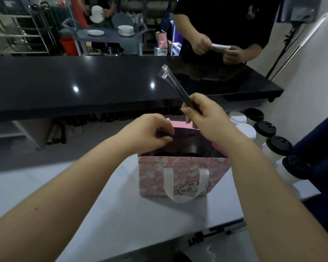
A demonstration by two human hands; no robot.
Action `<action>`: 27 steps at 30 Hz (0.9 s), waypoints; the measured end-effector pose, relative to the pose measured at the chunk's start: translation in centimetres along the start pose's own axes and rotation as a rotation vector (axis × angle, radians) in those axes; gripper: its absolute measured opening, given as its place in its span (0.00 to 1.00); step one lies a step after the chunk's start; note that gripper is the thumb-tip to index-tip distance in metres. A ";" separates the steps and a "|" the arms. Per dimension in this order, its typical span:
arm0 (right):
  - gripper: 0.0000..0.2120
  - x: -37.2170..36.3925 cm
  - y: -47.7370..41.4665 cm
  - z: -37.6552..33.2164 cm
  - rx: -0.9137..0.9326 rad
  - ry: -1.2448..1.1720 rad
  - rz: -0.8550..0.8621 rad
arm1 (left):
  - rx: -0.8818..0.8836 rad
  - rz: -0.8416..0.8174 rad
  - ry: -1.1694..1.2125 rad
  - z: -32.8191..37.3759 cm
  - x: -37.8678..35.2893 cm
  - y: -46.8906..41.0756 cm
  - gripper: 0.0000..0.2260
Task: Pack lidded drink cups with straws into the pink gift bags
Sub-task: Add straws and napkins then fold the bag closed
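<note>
A pink gift bag (182, 178) with white ribbon handles stands open on the white worktop. Dark cup lids (178, 154) show just inside its mouth. My right hand (206, 118) is above the bag's far rim, gripping dark straws in a clear wrapper (173, 83) that point up and away to the left. My left hand (150, 134) is closed at the bag's far left rim, pinching something dark; I cannot tell what it is.
To the right of the bag stand cups with black lids (278, 145) and cups with white lids (241, 124). A black counter (83, 82) runs across behind. A person in black (225, 25) stands beyond it holding white paper. A cart with plates (125, 30) is further back.
</note>
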State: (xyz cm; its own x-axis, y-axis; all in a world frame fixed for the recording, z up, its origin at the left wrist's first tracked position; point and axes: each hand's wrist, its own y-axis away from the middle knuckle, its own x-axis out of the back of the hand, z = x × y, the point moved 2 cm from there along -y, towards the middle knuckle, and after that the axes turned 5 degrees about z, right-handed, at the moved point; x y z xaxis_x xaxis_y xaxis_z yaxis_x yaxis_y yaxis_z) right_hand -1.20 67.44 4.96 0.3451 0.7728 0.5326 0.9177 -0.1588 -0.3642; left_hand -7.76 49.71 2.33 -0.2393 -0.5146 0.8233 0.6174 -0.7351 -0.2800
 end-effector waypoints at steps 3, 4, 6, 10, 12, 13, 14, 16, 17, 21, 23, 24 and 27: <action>0.07 -2.6 1.0 0.6 -0.031 -0.090 -0.145 | 0.026 -0.021 -0.120 -0.7 -1.0 0.7 0.11; 0.07 -3.2 1.3 1.1 -0.044 -0.113 -0.192 | 0.030 -0.018 -0.142 -0.8 -1.1 0.9 0.13; 0.08 -3.7 1.8 2.3 -0.075 -0.111 -0.251 | 0.014 0.019 -0.151 -1.1 -1.1 1.1 0.18; 0.06 -2.6 1.9 5.5 -0.156 0.111 -0.303 | 0.105 0.003 -0.139 -1.8 -1.1 1.9 0.36; 0.06 -2.0 1.8 6.6 -0.161 0.295 -0.323 | 0.163 -0.081 -0.094 -2.1 -1.5 2.2 0.46; 0.06 -2.0 1.6 7.0 -0.147 0.391 -0.320 | 0.176 -0.104 -0.065 -2.1 -1.6 2.4 0.50; 0.05 -2.1 1.4 7.2 -0.135 0.481 -0.317 | 0.181 -0.111 -0.034 -2.2 -1.8 2.5 0.52; 0.10 -2.7 1.0 7.4 -0.105 0.644 -0.332 | 0.183 -0.099 0.020 -2.3 -1.9 2.7 0.53; 0.15 -3.0 0.8 7.4 -0.087 0.700 -0.346 | 0.183 -0.089 0.039 -2.3 -1.9 2.9 0.53; 0.25 -3.0 0.6 6.6 -0.064 0.655 -0.330 | 0.181 -0.033 0.060 -2.4 -1.8 3.3 0.51; 0.23 -2.2 0.9 6.0 -0.061 0.596 -0.304 | 0.184 0.010 0.080 -2.4 -1.8 3.3 0.49; 0.20 -1.7 1.1 5.7 -0.054 0.561 -0.287 | 0.189 0.037 0.089 -2.4 -1.8 3.3 0.46; 0.14 0.2 2.2 5.3 -0.022 0.320 -0.170 | 0.177 0.209 0.102 -2.3 -1.8 3.4 0.33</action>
State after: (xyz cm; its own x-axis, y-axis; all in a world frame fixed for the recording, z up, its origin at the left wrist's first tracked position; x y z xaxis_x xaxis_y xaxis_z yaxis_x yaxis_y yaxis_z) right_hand -0.17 70.48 0.22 0.2277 0.5588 0.7974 0.9701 -0.0600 -0.2350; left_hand -6.96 47.17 -1.22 -0.1617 -0.6947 0.7009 0.7805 -0.5246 -0.3400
